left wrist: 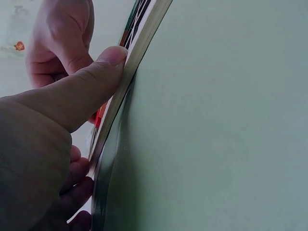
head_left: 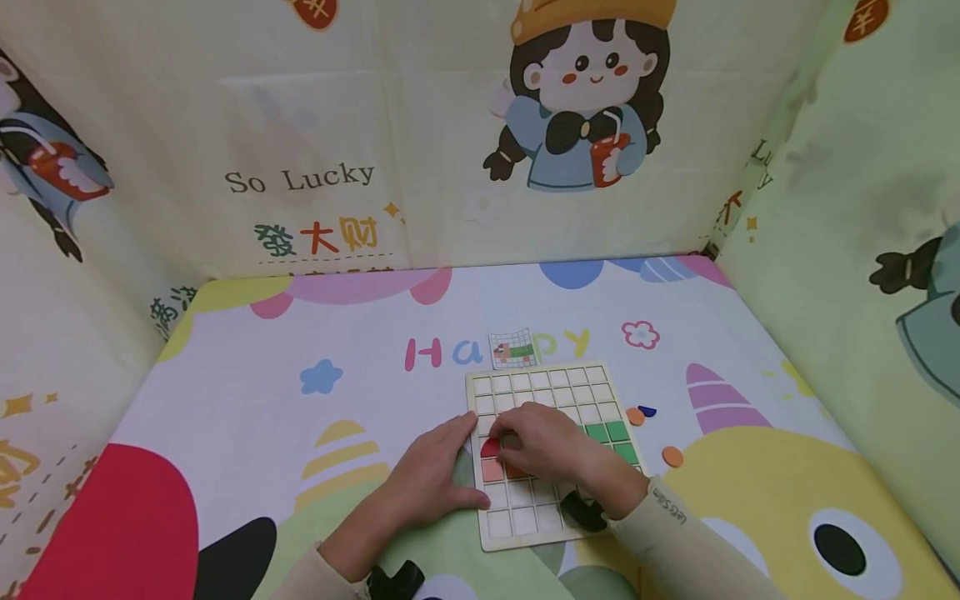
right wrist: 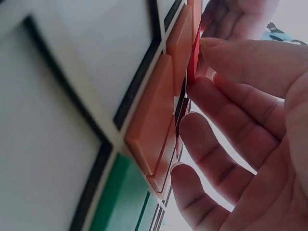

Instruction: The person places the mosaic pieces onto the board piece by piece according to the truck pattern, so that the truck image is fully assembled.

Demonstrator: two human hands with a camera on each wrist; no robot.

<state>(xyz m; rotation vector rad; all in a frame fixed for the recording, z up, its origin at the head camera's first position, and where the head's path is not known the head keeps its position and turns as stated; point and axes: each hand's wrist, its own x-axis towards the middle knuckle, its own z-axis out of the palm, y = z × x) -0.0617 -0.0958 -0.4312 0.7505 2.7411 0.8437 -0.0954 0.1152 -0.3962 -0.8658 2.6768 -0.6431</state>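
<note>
A pale board (head_left: 522,522) divided into square cells lies on the printed cloth. My left hand (head_left: 427,467) rests against its left edge, fingers straight along the side and thumb touching the border lower down. Over the board's middle, my right hand (head_left: 551,446) pinches a small red piece (right wrist: 193,57) between thumb and forefinger at a left-side cell; its full outline is hidden. Just below sits a salmon tile (head_left: 492,471), with orange tiles (right wrist: 153,120) beside it, partly under the right hand. Green tiles (head_left: 617,432) fill several cells toward the right.
A small picture card (head_left: 513,350) with a grid pattern lies behind the board. To the right are an orange round piece (head_left: 672,457), another orange piece (head_left: 636,417) and a dark blue piece (head_left: 647,411). Printed cloth walls (head_left: 435,167) stand behind and at both sides.
</note>
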